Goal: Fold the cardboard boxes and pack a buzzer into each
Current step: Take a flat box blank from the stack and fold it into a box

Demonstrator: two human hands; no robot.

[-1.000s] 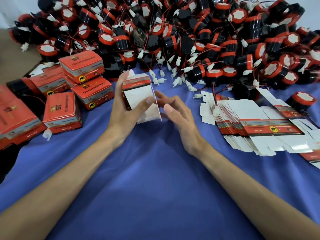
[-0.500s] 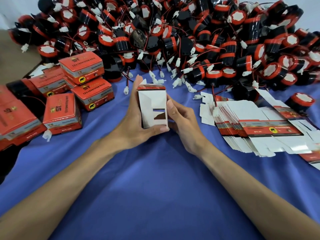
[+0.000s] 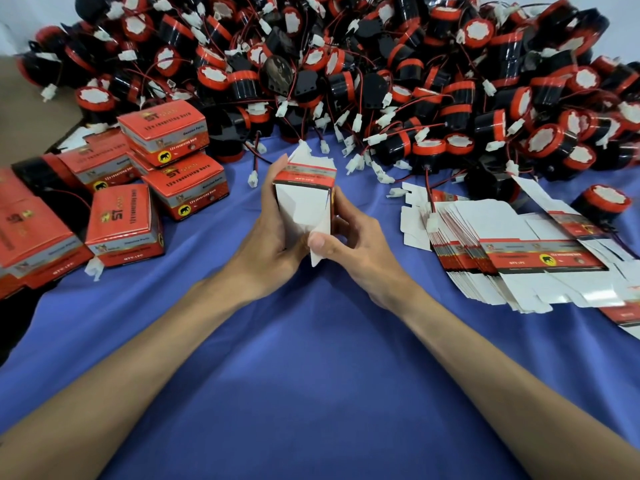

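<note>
At frame centre, the left hand (image 3: 273,237) and right hand (image 3: 360,244) grip a half-folded white cardboard box with a red band (image 3: 304,199) above the blue tablecloth (image 3: 311,375); black-and-red round buzzers (image 3: 346,64) fill the top.

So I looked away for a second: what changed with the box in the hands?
The box went from a flat sleeve to squared-up; both hands, left hand and right hand, now fold its white bottom flaps inward. Finished boxes, flat stack and buzzer pile stayed put.

Flat cartons (image 3: 540,261) cut off right
</note>
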